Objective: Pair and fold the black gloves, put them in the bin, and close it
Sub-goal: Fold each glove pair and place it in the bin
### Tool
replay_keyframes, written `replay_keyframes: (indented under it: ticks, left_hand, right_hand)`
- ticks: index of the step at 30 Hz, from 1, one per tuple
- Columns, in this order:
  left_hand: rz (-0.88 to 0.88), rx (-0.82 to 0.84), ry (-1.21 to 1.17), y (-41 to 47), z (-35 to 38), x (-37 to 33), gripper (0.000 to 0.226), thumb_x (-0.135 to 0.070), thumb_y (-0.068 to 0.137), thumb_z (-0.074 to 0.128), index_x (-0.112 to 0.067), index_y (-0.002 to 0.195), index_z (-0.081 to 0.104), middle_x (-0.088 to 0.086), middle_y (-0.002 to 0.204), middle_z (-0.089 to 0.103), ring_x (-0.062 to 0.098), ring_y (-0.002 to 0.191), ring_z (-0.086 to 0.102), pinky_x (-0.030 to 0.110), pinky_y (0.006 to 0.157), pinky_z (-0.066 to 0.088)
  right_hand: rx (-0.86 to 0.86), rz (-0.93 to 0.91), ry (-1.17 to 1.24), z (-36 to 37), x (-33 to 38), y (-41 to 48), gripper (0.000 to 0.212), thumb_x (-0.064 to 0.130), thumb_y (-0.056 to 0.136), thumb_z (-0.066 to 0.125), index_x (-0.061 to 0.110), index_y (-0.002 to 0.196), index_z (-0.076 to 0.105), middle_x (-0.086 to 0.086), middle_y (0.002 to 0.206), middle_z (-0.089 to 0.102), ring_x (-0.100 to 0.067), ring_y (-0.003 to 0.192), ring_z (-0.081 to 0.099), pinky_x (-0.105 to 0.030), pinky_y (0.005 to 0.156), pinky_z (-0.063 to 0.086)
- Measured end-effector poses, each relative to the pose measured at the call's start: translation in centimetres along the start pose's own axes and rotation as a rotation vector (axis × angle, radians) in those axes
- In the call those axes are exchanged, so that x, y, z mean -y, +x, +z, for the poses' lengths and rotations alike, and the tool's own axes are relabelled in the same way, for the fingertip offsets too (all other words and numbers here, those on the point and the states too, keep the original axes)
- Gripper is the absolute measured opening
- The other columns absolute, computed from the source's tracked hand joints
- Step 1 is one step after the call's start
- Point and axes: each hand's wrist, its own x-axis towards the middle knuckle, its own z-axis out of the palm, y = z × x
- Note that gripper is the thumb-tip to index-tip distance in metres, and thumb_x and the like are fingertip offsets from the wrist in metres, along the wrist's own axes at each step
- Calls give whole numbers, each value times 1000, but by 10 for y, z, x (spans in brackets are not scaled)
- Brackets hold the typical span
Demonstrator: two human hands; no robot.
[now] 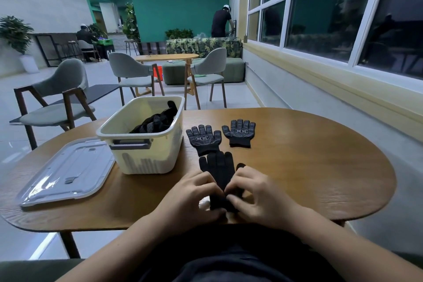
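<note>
Just right of the cream plastic bin [142,158], left hand [196,192] and right hand [251,192] both pinched the stacked black glove pair [219,167], apparently mid-fold; some binned gloves [158,121] sat inside it, two dotted gloves [202,138] [239,133] waited beside it, translucent lid [66,171] off to its left.

No text can be read with certainty. A white printed mark, seemingly two characters set within a frame, is borne on the palm of each of two black gloves lying flat on the surface [309,155]. The left dotted glove [203,138] lies at about twelve o'clock and the right dotted glove [239,131] just beside it toward one o'clock. Both marks are too small to be made out. Far off at ten o'clock, large white characters are shown on a black box [110,51], partly hidden and illegible.
</note>
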Motion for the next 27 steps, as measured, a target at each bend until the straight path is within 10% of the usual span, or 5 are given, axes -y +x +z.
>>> replay_keyframes:
  ticks: [12, 21, 27]
  left_hand:
    - [-106, 13, 31, 0, 3, -4, 20, -28, 81, 74, -30, 101, 73, -14, 90, 67, 7, 81, 62, 25, 73, 49]
    - [-397, -42, -202, 5, 5, -1, 12, -21, 89, 77, -28, 90, 67, -11, 76, 67, 8, 64, 57, 26, 62, 47]
    - [-336, -77, -67, 4, 10, 4, 8, -27, 89, 79, -29, 86, 72, -16, 85, 60, 3, 79, 58, 20, 68, 47]
  right_hand:
    - [101, 49, -20, 10, -3, 1, 21, 37, 93, 69, 25, 110, 68, 10, 103, 61, -13, 100, 57, -35, 85, 50]
    - [-49, 227, 64, 10, -9, 0, 6, 30, 95, 74, 26, 93, 70, 15, 87, 69, -3, 84, 63, -13, 73, 41]
    - [-59, 244, -36, 14, -11, -2, 9, 35, 94, 67, 26, 90, 69, 12, 92, 57, -9, 91, 56, -31, 78, 50]
